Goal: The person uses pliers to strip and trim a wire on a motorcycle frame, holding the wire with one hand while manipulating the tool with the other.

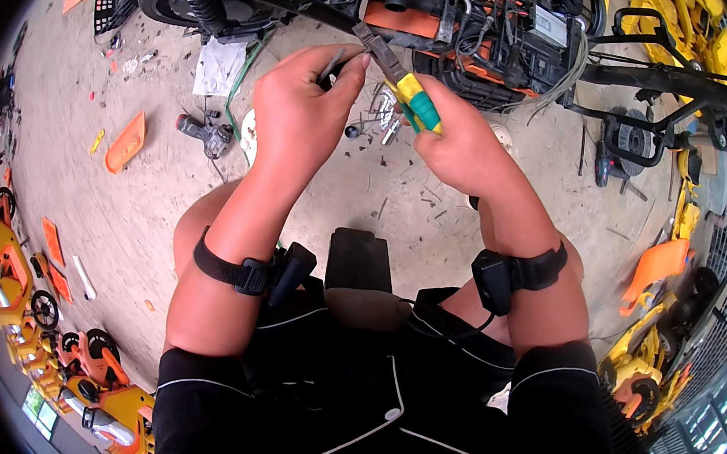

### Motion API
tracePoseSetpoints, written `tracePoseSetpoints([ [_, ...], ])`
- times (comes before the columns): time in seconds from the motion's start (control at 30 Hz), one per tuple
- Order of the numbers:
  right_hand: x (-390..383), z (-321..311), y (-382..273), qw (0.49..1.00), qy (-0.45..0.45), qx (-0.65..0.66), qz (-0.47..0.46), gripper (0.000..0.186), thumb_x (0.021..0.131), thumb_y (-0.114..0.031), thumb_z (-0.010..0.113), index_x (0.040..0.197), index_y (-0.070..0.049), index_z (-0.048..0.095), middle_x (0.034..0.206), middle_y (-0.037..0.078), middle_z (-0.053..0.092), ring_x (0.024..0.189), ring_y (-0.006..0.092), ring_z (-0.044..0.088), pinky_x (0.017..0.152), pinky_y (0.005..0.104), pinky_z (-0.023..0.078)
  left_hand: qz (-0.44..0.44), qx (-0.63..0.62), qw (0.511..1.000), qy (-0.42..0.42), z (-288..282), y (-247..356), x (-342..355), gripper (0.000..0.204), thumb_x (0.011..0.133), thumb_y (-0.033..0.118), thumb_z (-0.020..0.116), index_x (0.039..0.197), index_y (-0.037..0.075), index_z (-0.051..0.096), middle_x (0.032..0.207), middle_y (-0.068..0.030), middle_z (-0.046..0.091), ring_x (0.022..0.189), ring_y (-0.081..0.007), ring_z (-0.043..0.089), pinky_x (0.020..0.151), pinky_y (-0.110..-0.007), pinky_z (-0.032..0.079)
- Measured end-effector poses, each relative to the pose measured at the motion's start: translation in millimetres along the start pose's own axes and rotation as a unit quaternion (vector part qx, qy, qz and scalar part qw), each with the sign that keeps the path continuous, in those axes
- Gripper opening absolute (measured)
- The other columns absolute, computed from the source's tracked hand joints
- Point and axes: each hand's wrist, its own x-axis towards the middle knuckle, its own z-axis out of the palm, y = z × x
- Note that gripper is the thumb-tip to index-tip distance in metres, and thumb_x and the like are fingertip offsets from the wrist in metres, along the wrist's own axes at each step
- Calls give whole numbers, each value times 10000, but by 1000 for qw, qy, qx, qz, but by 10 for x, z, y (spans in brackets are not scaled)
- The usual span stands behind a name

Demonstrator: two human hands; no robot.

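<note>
My right hand [454, 139] is closed round a pair of pliers [419, 98] with yellow and green handles, their dark head pointing up and left. My left hand [301, 107] is closed in a pinch on a thin dark piece [335, 63], partly hidden by its fingers, with the thumb tip at the pliers' jaws. Just beyond both hands is a partly dismantled machine [481, 40] with black frame tubes, cables and orange panels.
A cordless drill [209, 134] and an orange panel [127, 142] lie on the concrete floor [142, 230] at left, another drill [604, 159] at right. Rows of orange vehicles [13, 270] line the far left; yellow parts [702, 37] are heaped at right.
</note>
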Motion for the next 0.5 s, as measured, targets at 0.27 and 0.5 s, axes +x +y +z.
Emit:
tracePoseSetpoints([
  [0.27,7,95,141,995,46,-75,-47,634,798,37,527,1428,-30,488,1258,228,629,1157,388,624,988,406,488,19,17,1000,-7,14,-105,16,208,925,171,764,1043,0,766,731,-33,660,628,-61,497,583,-256,441],
  [0.5,17,120,161,987,38,-146,-53,578,814,-1,564,1386,-39,488,1262,240,619,1151,442,606,946,489,497,17,58,998,-26,-11,-149,19,214,911,172,765,1039,-1,764,734,-87,654,614,-94,526,583,-280,454],
])
